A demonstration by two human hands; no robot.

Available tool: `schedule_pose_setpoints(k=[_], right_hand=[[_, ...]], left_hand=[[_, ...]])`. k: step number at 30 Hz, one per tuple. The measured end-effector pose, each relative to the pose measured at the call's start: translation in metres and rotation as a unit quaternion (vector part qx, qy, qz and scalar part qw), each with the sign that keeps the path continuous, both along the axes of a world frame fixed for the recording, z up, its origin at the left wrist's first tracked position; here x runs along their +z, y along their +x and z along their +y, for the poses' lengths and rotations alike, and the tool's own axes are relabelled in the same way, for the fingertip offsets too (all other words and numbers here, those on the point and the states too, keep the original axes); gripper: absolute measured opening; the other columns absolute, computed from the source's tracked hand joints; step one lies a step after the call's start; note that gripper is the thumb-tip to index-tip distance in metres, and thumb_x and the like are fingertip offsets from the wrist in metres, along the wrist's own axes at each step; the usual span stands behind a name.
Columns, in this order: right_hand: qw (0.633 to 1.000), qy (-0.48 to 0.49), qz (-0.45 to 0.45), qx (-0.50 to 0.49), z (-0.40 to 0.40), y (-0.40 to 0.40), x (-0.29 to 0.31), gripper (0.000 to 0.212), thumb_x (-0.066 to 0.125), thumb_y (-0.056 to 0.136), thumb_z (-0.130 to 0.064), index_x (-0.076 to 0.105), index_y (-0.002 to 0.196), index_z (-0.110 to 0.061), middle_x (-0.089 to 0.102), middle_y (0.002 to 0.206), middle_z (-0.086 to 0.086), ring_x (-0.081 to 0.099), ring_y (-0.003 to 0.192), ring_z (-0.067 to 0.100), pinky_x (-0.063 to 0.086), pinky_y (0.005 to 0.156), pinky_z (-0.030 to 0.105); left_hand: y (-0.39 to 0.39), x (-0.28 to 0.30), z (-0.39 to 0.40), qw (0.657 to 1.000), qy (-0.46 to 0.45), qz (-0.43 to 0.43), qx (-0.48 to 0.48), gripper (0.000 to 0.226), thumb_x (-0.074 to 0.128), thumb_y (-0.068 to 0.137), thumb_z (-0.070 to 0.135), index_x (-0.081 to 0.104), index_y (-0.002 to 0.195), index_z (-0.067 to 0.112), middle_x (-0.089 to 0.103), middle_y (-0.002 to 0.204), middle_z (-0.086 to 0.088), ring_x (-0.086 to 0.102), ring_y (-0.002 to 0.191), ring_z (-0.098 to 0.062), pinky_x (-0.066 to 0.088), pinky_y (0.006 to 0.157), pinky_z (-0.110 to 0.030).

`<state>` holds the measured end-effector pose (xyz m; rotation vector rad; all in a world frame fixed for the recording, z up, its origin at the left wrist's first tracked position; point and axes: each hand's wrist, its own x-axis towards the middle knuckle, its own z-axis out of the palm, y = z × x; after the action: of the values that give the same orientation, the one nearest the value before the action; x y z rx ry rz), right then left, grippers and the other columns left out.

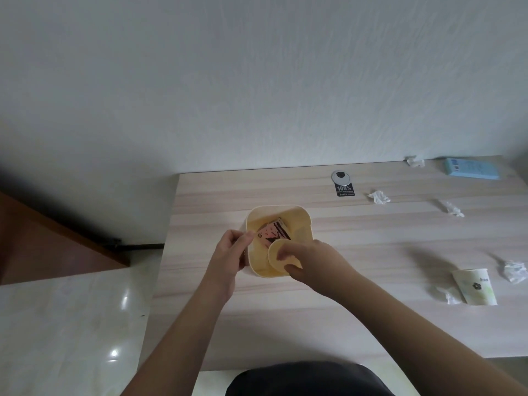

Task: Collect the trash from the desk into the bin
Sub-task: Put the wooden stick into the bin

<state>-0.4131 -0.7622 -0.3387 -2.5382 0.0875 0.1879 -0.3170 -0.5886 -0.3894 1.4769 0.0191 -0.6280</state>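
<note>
Left hand, grip curled on the left rim of the bin, which stands on the counter. A pink packet lies inside the bin. Right hand, grip closed on a paper cup over the bin's near edge. Right of the bin: crumpled tissues, a second paper cup, a blue box.

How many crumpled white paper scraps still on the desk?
5 crumpled white paper scraps: back edge by the blue box, right of the black tag, mid-right, far right, beside the paper cup. Others may be out of view.
</note>
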Motion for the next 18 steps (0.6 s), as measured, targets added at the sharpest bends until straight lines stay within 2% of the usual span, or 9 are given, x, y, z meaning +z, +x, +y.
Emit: schedule_pose_setpoints(k=[5, 11, 18], right_hand=[[0.998, -0.050, -0.047, -0.002, 0.000, -0.005, 0.003, 0.020, 0.053, 0.091, -0.022, 0.064, 0.108, -0.025, 0.066, 0.109, -0.002, 0.060, 0.096, 0.024, 0.044, 0.075, 0.030], [0.991, -0.096, -0.090, -0.014, 0.001, -0.019, 0.005, 0.029, 0.053, 0.092, -0.024, 0.060, 0.119, -0.019, 0.061, 0.119, -0.003, 0.055, 0.106, 0.021, 0.043, 0.090, 0.033], [0.977, -0.145, -0.145, -0.066, 0.004, -0.046, 0.007, 0.032, 0.066, 0.082, -0.019, 0.063, 0.113, -0.017, 0.062, 0.117, 0.003, 0.060, 0.103, 0.027, 0.048, 0.085, 0.039]], left_hand=[[0.001, 0.001, 0.004, 1.000, -0.007, 0.000, -0.015, 0.033, 0.068, 0.079, 0.039, 0.052, 0.086, 0.011, 0.057, 0.056, 0.010, 0.054, 0.050, -0.008, 0.046, 0.049, -0.021], [-0.001, 0.011, 0.002, 0.999, -0.003, -0.008, -0.042, 0.030, 0.067, 0.082, 0.038, 0.050, 0.083, 0.013, 0.056, 0.056, 0.011, 0.052, 0.050, -0.008, 0.044, 0.051, -0.022], [-0.010, 0.010, -0.005, 0.997, -0.006, 0.004, -0.079, 0.026, 0.066, 0.090, 0.030, 0.049, 0.087, 0.011, 0.057, 0.055, 0.012, 0.054, 0.051, -0.007, 0.045, 0.050, -0.020]])
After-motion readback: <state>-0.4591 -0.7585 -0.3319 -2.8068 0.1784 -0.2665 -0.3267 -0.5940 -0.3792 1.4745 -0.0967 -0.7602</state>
